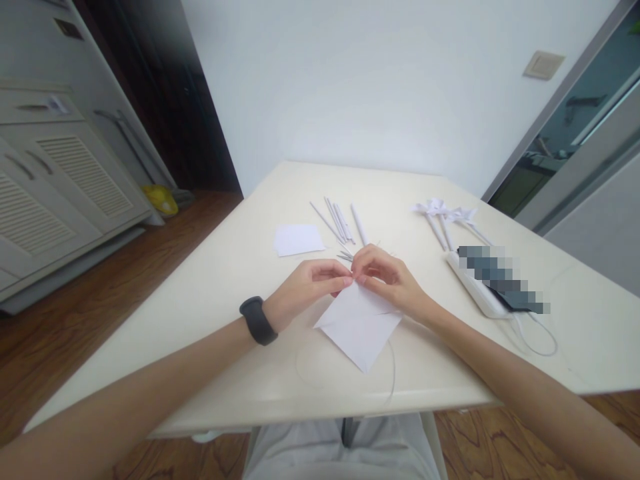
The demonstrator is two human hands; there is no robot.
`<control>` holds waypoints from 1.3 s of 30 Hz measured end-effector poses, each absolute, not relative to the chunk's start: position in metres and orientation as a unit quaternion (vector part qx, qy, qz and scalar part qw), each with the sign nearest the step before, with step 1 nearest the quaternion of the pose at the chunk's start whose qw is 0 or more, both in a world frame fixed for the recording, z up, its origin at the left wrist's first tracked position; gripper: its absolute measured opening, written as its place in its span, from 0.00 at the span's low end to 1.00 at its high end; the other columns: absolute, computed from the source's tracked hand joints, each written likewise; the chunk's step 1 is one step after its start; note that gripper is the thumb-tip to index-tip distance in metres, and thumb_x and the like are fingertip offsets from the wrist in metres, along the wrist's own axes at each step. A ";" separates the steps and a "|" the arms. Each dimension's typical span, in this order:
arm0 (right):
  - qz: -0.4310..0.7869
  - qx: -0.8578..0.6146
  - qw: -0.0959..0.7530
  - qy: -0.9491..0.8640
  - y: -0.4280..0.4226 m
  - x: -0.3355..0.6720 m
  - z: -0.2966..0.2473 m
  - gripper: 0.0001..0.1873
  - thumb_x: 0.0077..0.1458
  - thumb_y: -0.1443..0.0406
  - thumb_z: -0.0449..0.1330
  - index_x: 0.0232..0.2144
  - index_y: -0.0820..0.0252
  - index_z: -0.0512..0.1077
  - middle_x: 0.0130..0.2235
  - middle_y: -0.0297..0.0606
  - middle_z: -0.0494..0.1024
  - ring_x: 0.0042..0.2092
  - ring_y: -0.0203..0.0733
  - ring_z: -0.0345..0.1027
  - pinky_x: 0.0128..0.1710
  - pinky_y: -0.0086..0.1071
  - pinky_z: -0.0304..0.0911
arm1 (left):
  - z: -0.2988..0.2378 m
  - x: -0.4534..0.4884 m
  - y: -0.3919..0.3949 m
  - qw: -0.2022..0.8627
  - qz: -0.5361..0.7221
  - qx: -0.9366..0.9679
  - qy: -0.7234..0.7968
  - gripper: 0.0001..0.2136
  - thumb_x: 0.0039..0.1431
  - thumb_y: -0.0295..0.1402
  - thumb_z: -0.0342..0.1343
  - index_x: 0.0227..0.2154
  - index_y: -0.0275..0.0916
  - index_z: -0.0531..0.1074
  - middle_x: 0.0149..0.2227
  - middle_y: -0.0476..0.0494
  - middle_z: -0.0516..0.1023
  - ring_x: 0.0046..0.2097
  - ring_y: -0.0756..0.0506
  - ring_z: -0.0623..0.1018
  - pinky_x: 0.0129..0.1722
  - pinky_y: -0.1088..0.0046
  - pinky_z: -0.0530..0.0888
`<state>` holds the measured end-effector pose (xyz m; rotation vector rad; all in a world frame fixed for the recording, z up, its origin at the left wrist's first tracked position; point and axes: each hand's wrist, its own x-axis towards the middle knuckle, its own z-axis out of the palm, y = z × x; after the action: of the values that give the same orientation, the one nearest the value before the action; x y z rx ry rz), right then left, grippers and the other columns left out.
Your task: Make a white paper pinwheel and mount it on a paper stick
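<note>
A white square sheet of paper (363, 337), with slits running in from its corners, lies tilted on the table before me. My left hand (317, 283), a black band on its wrist, pinches the paper's far corner between thumb and fingers. Right beside it, my right hand (385, 277) grips the same corner, the fingertips of both nearly touching. Whatever small thing may be between the fingertips is hidden. Just beyond them lie grey metal pieces (345, 256), partly covered by my right hand, and a thick rolled paper stick (359, 223).
Several thin paper sticks (335, 220) and a stack of white paper (299, 240) lie farther back on the white table (225, 373). To the right are finished paper pinwheels (440, 212) on sticks, and a white device (477, 287) with a cable (550, 343). A thin wire (393, 373) curves near the front edge.
</note>
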<state>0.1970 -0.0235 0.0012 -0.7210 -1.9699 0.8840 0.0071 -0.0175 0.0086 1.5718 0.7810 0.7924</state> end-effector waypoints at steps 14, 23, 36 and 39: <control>0.348 -0.300 0.416 -0.785 -0.024 0.197 0.002 0.03 0.56 0.65 0.54 0.33 0.58 0.68 0.38 0.38 0.65 0.41 0.37 0.62 0.39 0.31 0.62 | 0.004 0.006 -0.015 0.545 0.342 0.685 0.342 0.08 0.51 0.36 0.57 0.29 0.36 0.71 0.31 0.47 0.73 0.34 0.48 0.73 0.36 0.73 0.69; 0.347 -0.314 0.411 -0.783 -0.021 0.196 0.001 0.05 0.55 0.63 0.56 0.31 0.59 0.67 0.37 0.37 0.65 0.40 0.37 0.63 0.38 0.31 0.62 | 0.003 0.006 -0.014 0.467 0.362 0.731 0.343 0.09 0.51 0.38 0.56 0.28 0.36 0.72 0.31 0.45 0.75 0.36 0.46 0.74 0.39 0.69 0.70; 0.321 -0.326 0.393 -0.797 -0.022 0.196 0.003 0.03 0.55 0.64 0.56 0.31 0.58 0.67 0.37 0.38 0.66 0.39 0.37 0.63 0.37 0.31 0.63 | 0.005 0.007 -0.017 0.383 0.353 0.775 0.358 0.10 0.53 0.38 0.53 0.29 0.36 0.73 0.32 0.44 0.76 0.35 0.46 0.75 0.38 0.69 0.71; 0.316 -0.329 0.389 -0.800 -0.022 0.196 0.002 0.02 0.55 0.65 0.56 0.31 0.58 0.67 0.37 0.37 0.66 0.39 0.37 0.64 0.37 0.30 0.64 | 0.005 0.007 -0.017 0.376 0.353 0.777 0.362 0.10 0.53 0.38 0.53 0.28 0.36 0.73 0.31 0.44 0.77 0.35 0.45 0.75 0.38 0.69 0.71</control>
<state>0.1964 -0.0215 0.0020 -0.8364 -2.0347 0.8023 0.0069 -0.0175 0.0048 1.9872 0.9270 0.9027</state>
